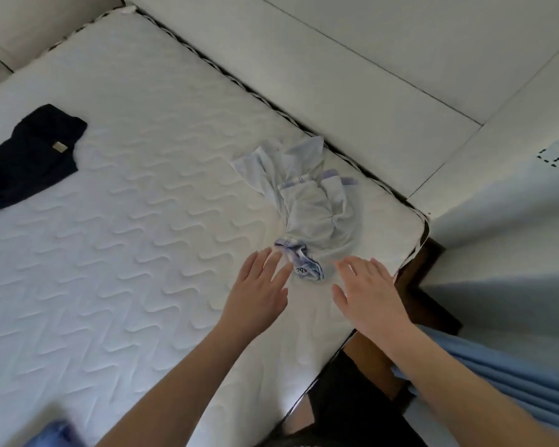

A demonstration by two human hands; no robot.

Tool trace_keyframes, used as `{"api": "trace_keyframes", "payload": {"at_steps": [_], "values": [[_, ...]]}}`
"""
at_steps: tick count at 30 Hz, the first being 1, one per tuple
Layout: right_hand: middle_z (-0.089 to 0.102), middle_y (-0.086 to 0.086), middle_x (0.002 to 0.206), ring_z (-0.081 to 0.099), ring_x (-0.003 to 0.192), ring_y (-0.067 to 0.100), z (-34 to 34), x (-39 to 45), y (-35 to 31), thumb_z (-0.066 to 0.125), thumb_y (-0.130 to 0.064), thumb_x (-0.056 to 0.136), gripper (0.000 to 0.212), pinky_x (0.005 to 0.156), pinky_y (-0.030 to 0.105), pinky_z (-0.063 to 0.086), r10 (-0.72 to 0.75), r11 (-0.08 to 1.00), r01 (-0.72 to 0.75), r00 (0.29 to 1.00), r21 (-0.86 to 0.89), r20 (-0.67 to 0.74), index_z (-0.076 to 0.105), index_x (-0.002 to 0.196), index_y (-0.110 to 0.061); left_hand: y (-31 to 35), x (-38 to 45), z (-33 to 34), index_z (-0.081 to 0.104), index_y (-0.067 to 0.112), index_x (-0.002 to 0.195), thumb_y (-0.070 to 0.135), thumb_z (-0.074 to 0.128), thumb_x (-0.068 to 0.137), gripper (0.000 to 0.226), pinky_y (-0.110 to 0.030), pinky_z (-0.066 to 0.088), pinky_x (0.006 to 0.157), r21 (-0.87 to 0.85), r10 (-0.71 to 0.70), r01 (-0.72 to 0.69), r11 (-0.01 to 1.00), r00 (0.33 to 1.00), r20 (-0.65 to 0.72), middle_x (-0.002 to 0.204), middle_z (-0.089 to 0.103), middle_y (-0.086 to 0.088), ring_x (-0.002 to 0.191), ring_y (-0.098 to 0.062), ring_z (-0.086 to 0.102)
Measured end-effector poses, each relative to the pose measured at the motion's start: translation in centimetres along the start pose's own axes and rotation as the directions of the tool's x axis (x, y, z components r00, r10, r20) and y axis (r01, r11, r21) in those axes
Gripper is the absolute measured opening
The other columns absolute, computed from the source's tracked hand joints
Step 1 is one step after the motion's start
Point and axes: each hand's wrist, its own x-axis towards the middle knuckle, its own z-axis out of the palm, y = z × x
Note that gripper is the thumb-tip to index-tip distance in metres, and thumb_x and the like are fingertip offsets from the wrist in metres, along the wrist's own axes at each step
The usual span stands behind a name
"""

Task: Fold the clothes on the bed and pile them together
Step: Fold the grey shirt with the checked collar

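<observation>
A crumpled pale blue-white garment with a striped collar lies near the right corner of the white quilted mattress. My left hand hovers just left of the collar, fingers straight and spread, holding nothing. My right hand is stretched out flat to the right of the collar, its fingertips close to the cloth; whether they touch it I cannot tell. A dark navy garment lies folded at the far left of the mattress.
The padded white headboard and side panel border the mattress at the back and right. The mattress corner drops to a dark floor. Blue curtain folds hang at the lower right. A blurred blue cloth shows at the bottom left.
</observation>
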Motion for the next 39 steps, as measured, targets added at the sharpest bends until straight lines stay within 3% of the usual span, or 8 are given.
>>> {"api": "trace_keyframes", "payload": {"at_steps": [4, 7, 11, 16, 19, 22, 29, 39], "values": [[0.065, 0.007, 0.101, 0.062, 0.088, 0.029, 7.6, 4.3, 2.6, 0.07, -0.024, 0.076, 0.043, 0.086, 0.042, 0.05, -0.072, 0.997, 0.072, 0.993, 0.0, 0.098, 0.064, 0.117, -0.012, -1.1, 4.8, 7.4, 0.066, 0.015, 0.123, 0.022, 0.072, 0.075, 0.048, -0.05, 0.042, 0.107, -0.033, -0.027, 0.031, 0.999, 0.994, 0.107, 0.13, 0.062, -0.014, 0.126, -0.034, 0.055], [0.06, 0.008, 0.122, 0.058, 0.109, 0.028, 12.8, 6.1, 3.3, 0.058, -0.026, 0.085, 0.049, 0.098, 0.042, 0.043, -0.039, 0.999, 0.031, 0.956, 0.032, 0.29, 0.054, 0.133, -0.014, -2.4, 6.9, 12.7, 0.063, 0.013, 0.128, 0.031, 0.069, 0.086, 0.046, -0.048, 0.042, 0.106, -0.055, -0.085, 0.099, 0.994, 0.975, 0.205, 0.132, 0.061, -0.014, 0.127, -0.035, 0.054], [0.029, 0.007, 0.154, 0.03, 0.139, 0.026, 18.8, 7.7, 4.6, 0.042, -0.034, 0.094, 0.064, 0.114, 0.04, 0.021, -0.005, 1.0, 0.016, 0.891, -0.021, 0.453, 0.02, 0.152, -0.019, -3.2, 8.4, 18.7, 0.025, 0.021, 0.155, 0.043, 0.044, 0.099, 0.063, -0.043, 0.015, 0.118, -0.055, -0.123, 0.163, 0.985, 0.889, 0.441, 0.16, 0.025, -0.009, 0.148, -0.028, 0.021], [0.024, 0.008, 0.155, 0.024, 0.141, 0.028, 23.4, 9.9, 4.8, 0.05, -0.042, 0.092, 0.072, 0.115, 0.046, 0.017, 0.084, 0.996, -0.066, 0.867, -0.054, 0.492, 0.017, 0.152, -0.02, -5.2, 12.1, 23.1, 0.0, 0.029, 0.157, 0.038, 0.057, 0.093, 0.086, -0.042, 0.008, 0.12, 0.002, -0.088, 0.102, 0.995, 0.853, 0.515, 0.165, -0.001, -0.006, 0.151, -0.026, 0.005], [0.025, 0.007, 0.153, 0.029, 0.137, 0.026, 25.6, 10.4, 5.2, 0.05, -0.041, 0.093, 0.071, 0.11, 0.045, 0.026, 0.1, 0.995, -0.082, 0.853, -0.058, 0.513, 0.016, 0.151, -0.02, -6.2, 14.6, 24.6, 0.011, 0.026, 0.156, 0.031, 0.064, 0.089, 0.085, -0.045, 0.021, 0.116, 0.062, -0.101, 0.081, 0.995, 0.781, 0.616, 0.162, 0.013, -0.011, 0.147, -0.029, 0.021], [0.022, 0.006, 0.154, 0.032, 0.135, 0.026, 26.9, 10.2, 6.0, 0.043, -0.034, 0.098, 0.066, 0.104, 0.04, 0.034, 0.081, 0.997, -0.077, 0.847, -0.03, 0.525, 0.009, 0.153, -0.02, -5.1, 16.0, 25.6, 0.036, 0.017, 0.144, 0.018, 0.05, 0.094, 0.052, -0.045, 0.04, 0.1, 0.029, -0.159, 0.179, 0.983, 0.777, 0.609, 0.143, 0.039, -0.013, 0.128, -0.032, 0.043], [0.049, 0.002, 0.135, 0.054, 0.114, 0.023, 25.4, 9.2, 6.4, 0.037, -0.025, 0.101, 0.044, 0.092, 0.033, 0.043, -0.027, 0.996, -0.024, 0.844, 0.087, 0.536, 0.031, 0.145, -0.022, -2.7, 12.7, 24.4, 0.052, 0.01, 0.121, 0.014, 0.045, 0.095, 0.028, -0.039, 0.042, 0.089, -0.071, -0.283, 0.42, 0.905, 0.717, 0.637, 0.124, 0.058, -0.014, 0.114, -0.034, 0.055], [0.061, 0.007, 0.118, 0.055, 0.106, 0.025, 15.9, 5.6, 1.0, 0.045, -0.02, 0.101, 0.032, 0.081, 0.031, 0.04, -0.148, 0.933, 0.017, 0.928, 0.359, 0.341, 0.051, 0.131, -0.014, -3.4, 3.0, 12.7, 0.047, 0.01, 0.079, 0.016, 0.049, 0.093, 0.015, -0.032, 0.03, 0.064, -0.496, -0.502, 0.709, 0.501, 0.705, 0.5, 0.083, 0.056, -0.012, 0.084, -0.033, 0.054]]}}
